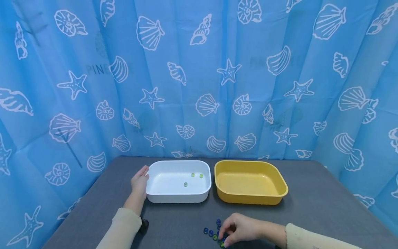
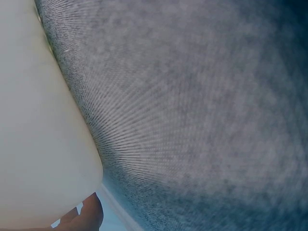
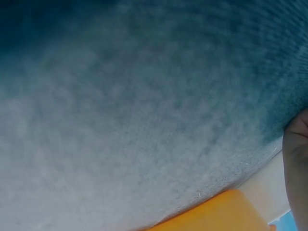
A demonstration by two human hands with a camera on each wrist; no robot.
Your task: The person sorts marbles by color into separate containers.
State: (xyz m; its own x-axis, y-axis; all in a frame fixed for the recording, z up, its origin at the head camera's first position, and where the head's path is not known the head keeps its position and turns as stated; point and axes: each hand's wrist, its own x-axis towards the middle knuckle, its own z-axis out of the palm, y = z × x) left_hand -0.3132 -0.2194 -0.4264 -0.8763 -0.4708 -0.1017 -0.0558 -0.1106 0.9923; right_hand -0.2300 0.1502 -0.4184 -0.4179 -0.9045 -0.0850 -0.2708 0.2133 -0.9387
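At the left end of the white bin point(image 1: 177, 199), my left hand point(image 1: 140, 181) holds the rim. Several green marbles lie inside this bin, one point(image 1: 185, 184) near its middle. The left wrist view shows its wall point(image 2: 43, 120) close up, with fingers point(image 2: 91, 211) past its corner. On the near side of the table, my right hand point(image 1: 240, 228) reaches down, thumb and forefinger curled at a green marble point(image 1: 222, 244). Around those fingertips lie several blue marbles point(image 1: 206, 230) and another green marble point(image 1: 215, 237). The right wrist view shows only part of the hand point(image 3: 296, 168).
A yellow bin point(image 1: 252, 200) stands right of the white one, with a narrow gap between them. Both sit on a grey cloth-covered table point(image 1: 174, 224). A blue shell-patterned curtain point(image 1: 186, 79) hangs behind and along the sides. A small black object point(image 1: 144, 226) is by the left forearm.
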